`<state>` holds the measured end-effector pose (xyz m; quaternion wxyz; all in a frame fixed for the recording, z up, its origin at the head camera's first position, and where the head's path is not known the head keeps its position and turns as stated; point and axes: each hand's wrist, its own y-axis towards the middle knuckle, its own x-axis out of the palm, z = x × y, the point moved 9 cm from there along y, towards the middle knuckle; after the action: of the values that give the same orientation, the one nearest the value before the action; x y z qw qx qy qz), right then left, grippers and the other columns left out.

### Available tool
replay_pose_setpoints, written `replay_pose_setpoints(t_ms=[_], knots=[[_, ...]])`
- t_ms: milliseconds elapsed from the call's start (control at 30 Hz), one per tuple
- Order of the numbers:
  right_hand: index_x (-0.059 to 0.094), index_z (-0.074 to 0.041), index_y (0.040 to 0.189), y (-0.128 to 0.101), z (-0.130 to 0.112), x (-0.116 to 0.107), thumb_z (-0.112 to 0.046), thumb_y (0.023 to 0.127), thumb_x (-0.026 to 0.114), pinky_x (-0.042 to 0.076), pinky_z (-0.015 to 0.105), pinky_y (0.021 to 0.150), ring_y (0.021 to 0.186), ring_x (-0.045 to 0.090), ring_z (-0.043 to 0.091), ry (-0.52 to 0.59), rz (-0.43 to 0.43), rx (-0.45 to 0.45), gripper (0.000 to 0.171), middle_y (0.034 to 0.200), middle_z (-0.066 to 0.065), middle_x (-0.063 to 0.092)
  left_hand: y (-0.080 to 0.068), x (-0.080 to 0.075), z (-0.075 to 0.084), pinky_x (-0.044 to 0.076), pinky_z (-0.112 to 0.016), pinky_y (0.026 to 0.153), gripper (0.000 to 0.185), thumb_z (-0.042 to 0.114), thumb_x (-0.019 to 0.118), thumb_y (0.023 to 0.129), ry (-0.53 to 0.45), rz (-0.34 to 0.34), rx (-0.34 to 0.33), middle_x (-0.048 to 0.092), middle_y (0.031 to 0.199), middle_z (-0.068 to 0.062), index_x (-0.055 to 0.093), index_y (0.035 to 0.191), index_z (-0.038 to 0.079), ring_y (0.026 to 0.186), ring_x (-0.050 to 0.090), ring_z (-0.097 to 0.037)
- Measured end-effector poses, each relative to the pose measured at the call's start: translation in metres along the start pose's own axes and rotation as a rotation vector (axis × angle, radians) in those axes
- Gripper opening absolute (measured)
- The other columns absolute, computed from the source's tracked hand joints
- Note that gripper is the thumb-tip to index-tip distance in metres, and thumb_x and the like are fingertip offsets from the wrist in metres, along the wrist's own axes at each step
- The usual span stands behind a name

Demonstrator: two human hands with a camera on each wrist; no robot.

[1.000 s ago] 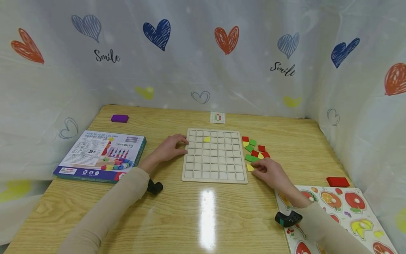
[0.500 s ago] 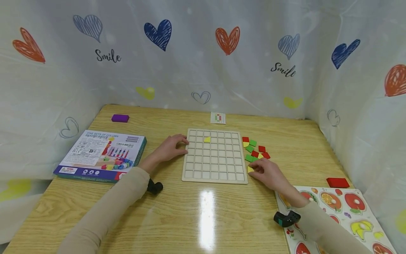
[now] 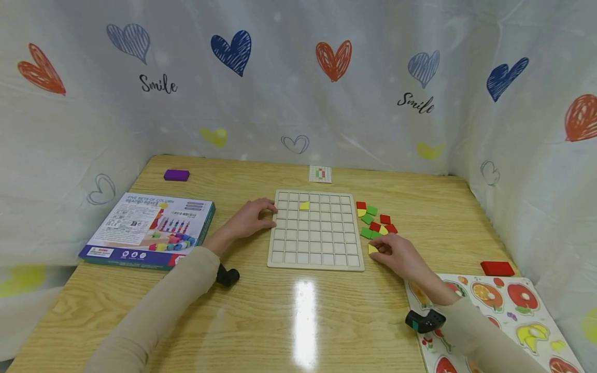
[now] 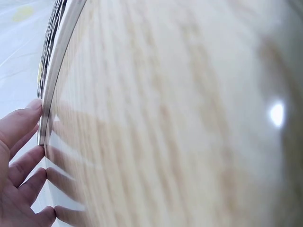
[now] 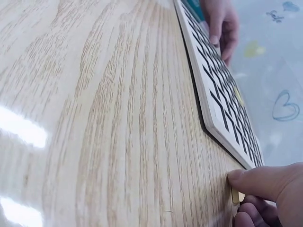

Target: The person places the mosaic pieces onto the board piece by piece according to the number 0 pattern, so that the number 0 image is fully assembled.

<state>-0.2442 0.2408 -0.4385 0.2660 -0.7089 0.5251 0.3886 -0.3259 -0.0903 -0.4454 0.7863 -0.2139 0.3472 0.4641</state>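
At the far left of the wooden surface [image 3: 261, 321] lay a boxed column-stacking toy [image 3: 148, 229], with a purple block [image 3: 176, 175] behind it near the heart-printed curtain [image 3: 298, 77]. The left hand [image 3: 249, 220] rested against the left edge of the wooden grid board [image 3: 314, 254], its fingers [image 4: 21, 124] fairly straight and released, touching the rim and seemingly steadying it rather than gripping. On the board, one yellow quarter-round tile [image 3: 304, 205] already sat in a cell of the second row; the other cells stood bare. A small pattern card [image 3: 320, 173] lay beyond the board's far edge. Just right of the board a loose cluster of red, green and yellow tiles [image 3: 374, 220] lay on the surface. At its near end the right hand [image 3: 396, 254] had its fingers [image 5: 258, 182] curled onto a yellow tile [image 3: 372, 249] just beside the board's right front corner, pinching it while it was low against the surface. The step in hand looked like picking up a second yellow piece; the next move would probably call for lifting it clear, carrying it over the rim, and turning it to match its cell. Farther right lay a red block [image 3: 497, 268] and a fruit puzzle board [image 3: 508, 311].
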Motion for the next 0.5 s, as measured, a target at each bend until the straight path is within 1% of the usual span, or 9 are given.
replay_pose_setpoints(t_ms=[133,233,333,500], knots=[[0.072,-0.002,0.111,0.0001,-0.0025,0.0009,-0.015,0.084,0.078,0.048,0.027,0.069,0.080,0.055,0.014,-0.007,0.001,-0.022,0.030,0.095,0.004,0.064,0.0001,0.0004,0.0002,0.009,-0.056,0.118,0.033,0.019,0.070,0.092,0.000,0.001,0.003,0.046,0.146,-0.018,0.063,0.121,0.005,0.142,0.032,-0.034],[0.072,-0.003,0.111,-0.0005,-0.0060,0.0014,-0.015,0.084,0.078,0.046,0.027,0.068,0.080,0.053,0.015,-0.007,-0.001,-0.043,0.030,0.095,0.003,0.063,-0.0004,0.0001,0.0013,0.009,-0.056,0.118,0.033,0.018,0.070,0.092,0.001,0.001,0.005,0.046,0.146,-0.018,0.063,0.121,0.005,0.142,0.031,-0.034],[0.072,-0.005,0.110,-0.0013,-0.0076,0.0017,-0.014,0.085,0.077,0.047,0.028,0.070,0.082,0.055,0.015,0.001,0.001,-0.056,0.027,0.097,0.003,0.064,-0.0005,0.0001,0.0019,0.009,-0.056,0.118,0.033,0.018,0.069,0.092,-0.001,-0.002,0.003,0.045,0.146,-0.018,0.063,0.122,0.004,0.142,0.031,-0.035],[0.072,-0.007,0.109,-0.0012,-0.0070,0.0035,-0.014,0.086,0.076,0.048,0.028,0.070,0.081,0.054,0.013,0.006,-0.001,-0.061,0.024,0.096,0.000,0.064,0.0002,-0.0002,0.0015,0.009,-0.056,0.118,0.034,0.019,0.070,0.092,-0.003,-0.003,-0.004,0.045,0.146,-0.018,0.063,0.122,0.004,0.142,0.032,-0.034]])
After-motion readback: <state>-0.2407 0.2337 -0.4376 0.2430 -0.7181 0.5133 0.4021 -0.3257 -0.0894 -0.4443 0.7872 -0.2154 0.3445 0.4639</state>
